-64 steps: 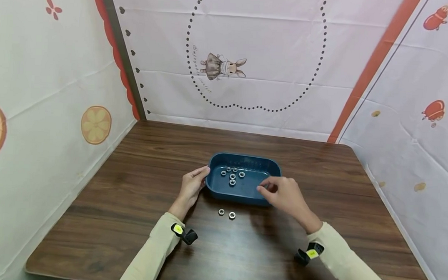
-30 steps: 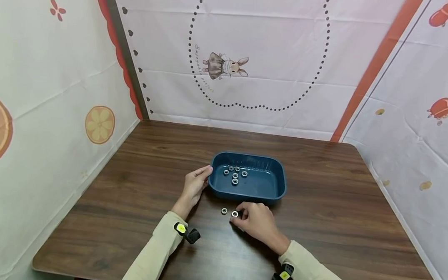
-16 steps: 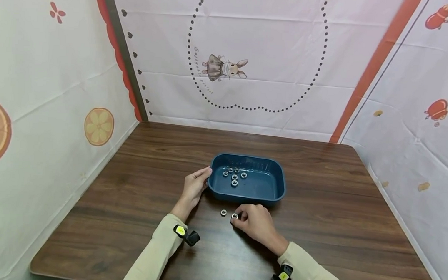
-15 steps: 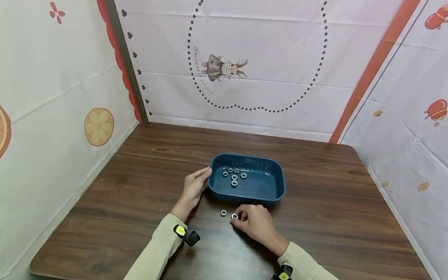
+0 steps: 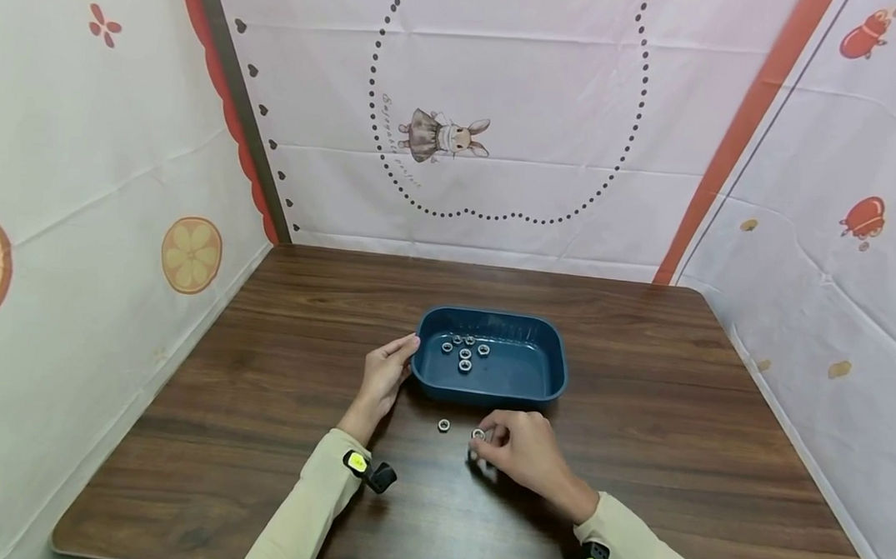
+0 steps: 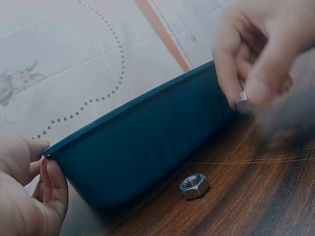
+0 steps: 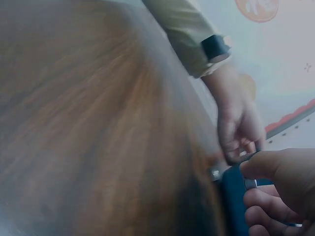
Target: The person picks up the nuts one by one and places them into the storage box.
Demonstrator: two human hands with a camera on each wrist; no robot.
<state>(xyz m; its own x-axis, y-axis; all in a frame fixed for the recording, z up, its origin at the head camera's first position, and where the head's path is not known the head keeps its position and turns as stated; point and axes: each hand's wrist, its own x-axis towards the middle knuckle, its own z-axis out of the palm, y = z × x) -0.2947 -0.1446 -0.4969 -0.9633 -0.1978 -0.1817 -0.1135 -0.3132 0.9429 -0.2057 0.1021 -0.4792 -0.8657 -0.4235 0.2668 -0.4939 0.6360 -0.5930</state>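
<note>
My left hand (image 5: pixel 385 378) pinches the left rim of a blue tray (image 5: pixel 521 391), thumb and fingers on either side of the edge in the left wrist view. Several metal hex nuts (image 5: pixel 464 366) lie inside, toward the tray's left half. In front of the tray, my right hand (image 5: pixel 530 454) pinches a hex nut (image 7: pixel 250 184) between thumb and finger, just above the tabletop. Another hex nut (image 6: pixel 194 186) lies flat on the table, left of the right hand. A small shiny bit by the lower fingers in the right wrist view is too unclear to name.
The dark wooden table (image 5: pixel 327 307) carries the tray near its middle. Printed white cloth (image 5: pixel 538 108) hangs behind the table and along both sides. Each sleeve has a black wrist camera (image 5: pixel 370 470) strapped on.
The right hand has come from over the tray to the table in front, gripped a nut there, and lifted it slightly to the right. My left hand keeps hold of the tray rim.
</note>
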